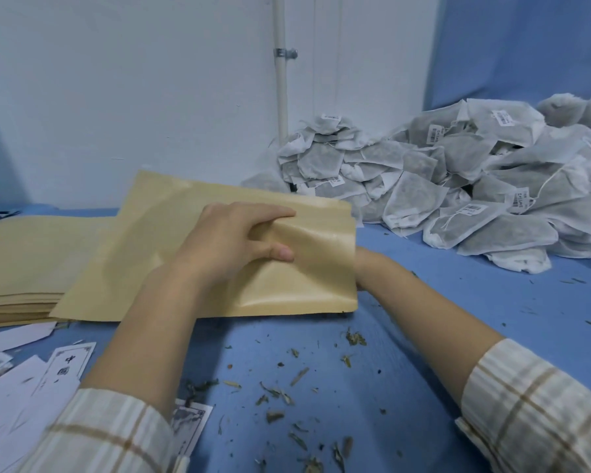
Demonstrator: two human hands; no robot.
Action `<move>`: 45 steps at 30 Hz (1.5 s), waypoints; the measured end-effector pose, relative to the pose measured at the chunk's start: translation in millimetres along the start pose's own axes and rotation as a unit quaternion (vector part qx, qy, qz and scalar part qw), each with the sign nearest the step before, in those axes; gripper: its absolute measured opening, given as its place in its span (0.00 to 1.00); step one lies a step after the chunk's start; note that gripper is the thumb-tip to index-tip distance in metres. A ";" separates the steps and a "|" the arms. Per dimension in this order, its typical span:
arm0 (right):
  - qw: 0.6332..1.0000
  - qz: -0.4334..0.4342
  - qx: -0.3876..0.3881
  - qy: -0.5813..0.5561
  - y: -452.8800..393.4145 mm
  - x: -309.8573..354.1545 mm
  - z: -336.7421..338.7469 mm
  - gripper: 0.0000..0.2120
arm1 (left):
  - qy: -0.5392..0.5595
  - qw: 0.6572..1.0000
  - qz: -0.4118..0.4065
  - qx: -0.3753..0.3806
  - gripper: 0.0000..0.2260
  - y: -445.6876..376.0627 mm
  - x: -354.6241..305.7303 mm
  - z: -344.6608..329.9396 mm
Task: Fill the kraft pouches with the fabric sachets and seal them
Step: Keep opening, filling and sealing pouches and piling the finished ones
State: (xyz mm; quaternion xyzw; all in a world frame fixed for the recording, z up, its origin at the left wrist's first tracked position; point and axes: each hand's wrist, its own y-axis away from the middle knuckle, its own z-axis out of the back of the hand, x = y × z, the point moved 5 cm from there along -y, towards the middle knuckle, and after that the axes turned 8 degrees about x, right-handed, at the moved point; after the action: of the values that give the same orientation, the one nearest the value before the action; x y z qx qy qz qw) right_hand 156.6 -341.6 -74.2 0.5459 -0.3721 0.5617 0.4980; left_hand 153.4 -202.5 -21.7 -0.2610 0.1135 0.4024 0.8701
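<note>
A kraft pouch (pixel 171 240) lies tilted above the blue table, its mouth facing right. My left hand (pixel 232 240) grips the pouch's upper layer near the mouth, thumb and fingers curled into the paper. My right hand (pixel 364 268) reaches in behind the mouth edge; only its wrist and heel show, and the fingers are hidden by the pouch. A big heap of white fabric sachets (pixel 458 186) with barcode tags is piled at the right rear against the wall.
A stack of flat kraft pouches (pixel 21 261) lies at the left. Printed white paper labels (pixel 31 380) are scattered at the front left. Dried herb crumbs (pixel 287 394) litter the blue table (pixel 458 319). A white pipe (pixel 280 80) runs up the wall.
</note>
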 end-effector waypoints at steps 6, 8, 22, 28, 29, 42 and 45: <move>0.922 0.100 -0.218 0.305 -14.8 -11.9 44.5 0.10 | -0.066 0.991 0.089 -0.081 0.24 13.1 33.0 24.9; 0.866 0.056 -0.212 0.449 -19.2 -25.9 59.0 0.21 | -0.062 0.990 0.094 -0.081 0.24 13.6 36.4 22.7; 0.829 0.012 -0.211 0.519 -19.0 -31.7 68.9 0.22 | -0.067 0.993 0.098 -0.026 0.28 12.7 40.9 12.2; 0.914 0.126 -0.385 0.016 -1.7 -19.8 92.1 0.11 | -0.052 0.991 0.099 -0.070 0.27 14.0 38.8 20.5; 0.921 0.113 -0.357 -0.110 -3.7 -22.4 93.3 0.11 | -0.043 0.991 0.099 -0.076 0.27 14.6 38.9 21.7; 0.963 0.185 -0.142 -0.136 43.3 34.4 49.0 0.08 | 0.133 0.984 0.034 -0.117 0.22 29.0 1.6 39.8; 0.960 0.205 -0.135 -0.136 69.4 60.5 37.6 0.08 | 0.229 0.967 0.025 -0.112 0.20 45.1 -4.0 61.3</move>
State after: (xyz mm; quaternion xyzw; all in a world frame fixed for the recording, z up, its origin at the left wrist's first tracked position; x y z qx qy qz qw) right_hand 104.3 -384.2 -1.2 0.4569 -0.6125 0.5168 0.3860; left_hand 115.8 -147.3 14.9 -0.4387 0.2705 0.3635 0.7760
